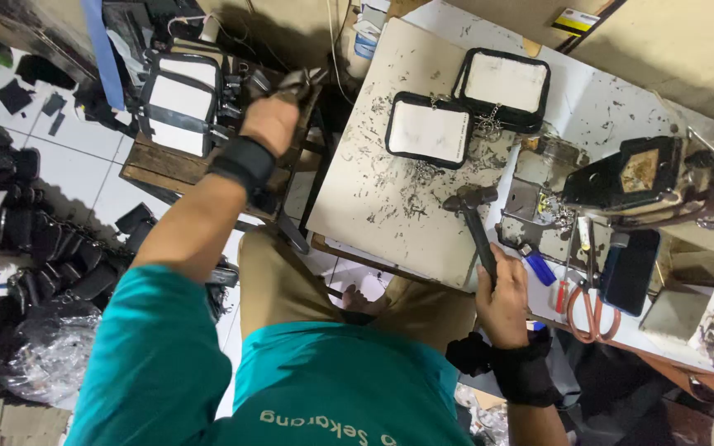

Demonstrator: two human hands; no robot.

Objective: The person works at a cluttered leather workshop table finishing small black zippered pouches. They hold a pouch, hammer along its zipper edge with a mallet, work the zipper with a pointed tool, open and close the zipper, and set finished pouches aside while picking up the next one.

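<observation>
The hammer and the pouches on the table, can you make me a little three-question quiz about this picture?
1. True or false: the right hand holds the hammer by its handle.
2. How many black-edged white pouches lie on the table? A) two B) five C) none
3. Fill in: the left hand reaches out to the ______ side, toward a pile of pouches on a wooden stool.

Key: 1 true. 2 A: one pouch and another pouch beside it. 3 left.
</observation>
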